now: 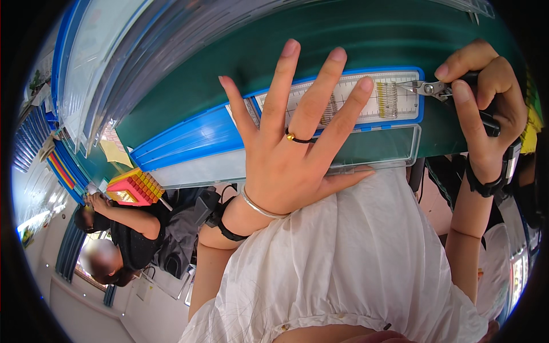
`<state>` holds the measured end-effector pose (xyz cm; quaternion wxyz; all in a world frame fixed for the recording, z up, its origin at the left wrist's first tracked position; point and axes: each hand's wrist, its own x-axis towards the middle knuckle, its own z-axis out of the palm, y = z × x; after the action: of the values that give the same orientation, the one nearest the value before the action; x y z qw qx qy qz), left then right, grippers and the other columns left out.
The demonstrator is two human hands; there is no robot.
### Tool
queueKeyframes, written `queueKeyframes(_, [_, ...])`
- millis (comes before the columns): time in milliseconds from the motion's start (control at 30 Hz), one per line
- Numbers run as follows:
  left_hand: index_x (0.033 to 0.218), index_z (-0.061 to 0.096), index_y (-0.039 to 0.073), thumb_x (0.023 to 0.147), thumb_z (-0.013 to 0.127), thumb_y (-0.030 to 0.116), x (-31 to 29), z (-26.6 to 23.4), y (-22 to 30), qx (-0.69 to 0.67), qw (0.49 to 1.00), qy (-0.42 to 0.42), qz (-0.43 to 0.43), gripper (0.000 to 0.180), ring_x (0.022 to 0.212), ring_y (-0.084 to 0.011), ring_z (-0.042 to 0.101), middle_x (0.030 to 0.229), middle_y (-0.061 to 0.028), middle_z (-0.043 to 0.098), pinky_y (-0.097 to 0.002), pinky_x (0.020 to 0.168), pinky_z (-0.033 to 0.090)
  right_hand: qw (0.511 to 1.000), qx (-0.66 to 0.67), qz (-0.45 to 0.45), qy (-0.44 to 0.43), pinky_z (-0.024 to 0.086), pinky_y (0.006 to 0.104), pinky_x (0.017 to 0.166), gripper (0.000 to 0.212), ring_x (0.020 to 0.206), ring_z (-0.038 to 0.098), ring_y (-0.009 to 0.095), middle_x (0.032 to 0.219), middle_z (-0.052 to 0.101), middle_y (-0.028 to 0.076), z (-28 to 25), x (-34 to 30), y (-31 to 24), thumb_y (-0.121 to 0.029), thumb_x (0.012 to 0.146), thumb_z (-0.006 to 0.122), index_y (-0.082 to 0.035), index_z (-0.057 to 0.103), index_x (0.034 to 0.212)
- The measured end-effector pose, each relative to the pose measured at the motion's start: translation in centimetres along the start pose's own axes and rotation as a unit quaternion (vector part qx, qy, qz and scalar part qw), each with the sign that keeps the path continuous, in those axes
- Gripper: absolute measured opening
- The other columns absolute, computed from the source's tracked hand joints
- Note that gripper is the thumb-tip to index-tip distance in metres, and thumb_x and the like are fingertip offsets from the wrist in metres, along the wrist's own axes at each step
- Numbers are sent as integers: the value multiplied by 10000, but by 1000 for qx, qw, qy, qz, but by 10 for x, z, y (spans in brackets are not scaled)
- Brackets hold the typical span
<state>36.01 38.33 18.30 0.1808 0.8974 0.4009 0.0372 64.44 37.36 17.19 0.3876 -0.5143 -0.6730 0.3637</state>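
My left hand [286, 154] is spread flat over a long, shallow blue case [189, 137], its fingers apart and holding nothing. A white sheet with ruled marks [409, 108] lines the case. Thin gold-coloured wire pieces [388, 100] lie side by side in a row on the sheet. Another row [328, 111] shows partly between my fingers; the rest is hidden under the hand. My right hand [486, 106] grips small pliers [429, 88] at the case's right end. Their narrow tips point left, close to the gold row; whether they touch it I cannot tell.
A clear hinged lid [377, 148] lies along the case's near side. Green table [223, 63] surrounds it. Stacked clear plastic trays [131, 63] stand upper left. A pink and yellow calculator [136, 187] sits at left, near another person [137, 237]. Something yellow [533, 114] is far right.
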Motion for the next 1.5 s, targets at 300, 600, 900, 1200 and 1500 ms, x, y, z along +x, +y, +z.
queueKeyframes(300, [1395, 667, 273, 602, 833, 653, 2, -4, 0, -2, 1000, -8, 1, 895, 1510, -436, 297, 1569, -63, 489, -757, 1152, 52, 999, 13, -33, -16, 494, 304, 814, 254, 908, 620, 194, 997, 679, 195, 5, 10, -7, 105, 908, 565, -102, 427, 857])
queueKeyframes(600, [1522, 523, 178, 566, 890, 634, -25, -19, -15, -110, 991, 76, -29, 1121, 1536, -458, 232, 1643, -129, 367, -761, 1152, 109, 962, 185, -99, 176, 504, 284, 830, 708, 957, 598, 207, 1116, 628, 249, 10, -9, 9, -225, 839, 866, -57, 362, 1308])
queueKeyframes(900, [1465, 590, 248, 603, 855, 662, -48, -15, -26, 4, 997, 27, -75, 993, 1506, -407, 321, 1617, -63, 424, -708, 1199, 104, 964, 151, -46, 213, 510, 280, 897, 564, 994, 599, 159, 1169, 600, 214, 24, -2, 3, 95, 792, 783, -89, 398, 1161])
queueKeyframes(1200, [1496, 548, 251, 638, 826, 666, -56, -13, -27, 12, 999, 25, -35, 993, 1507, -380, 321, 1639, -55, 386, -693, 1205, 118, 962, 154, -5, 226, 521, 256, 876, 502, 971, 615, 144, 1135, 639, 184, 26, 2, -3, 143, 799, 746, -84, 414, 1099])
queueKeyframes(1500, [1513, 501, 134, 546, 924, 407, -29, -17, -2, -41, 998, 41, 32, 1090, 1523, -363, 313, 1633, -27, 396, -707, 1184, 181, 977, 162, 52, 124, 514, 183, 628, 269, 758, 602, 65, 1011, 702, 193, 23, -17, -15, 10, 889, 674, -79, 429, 952])
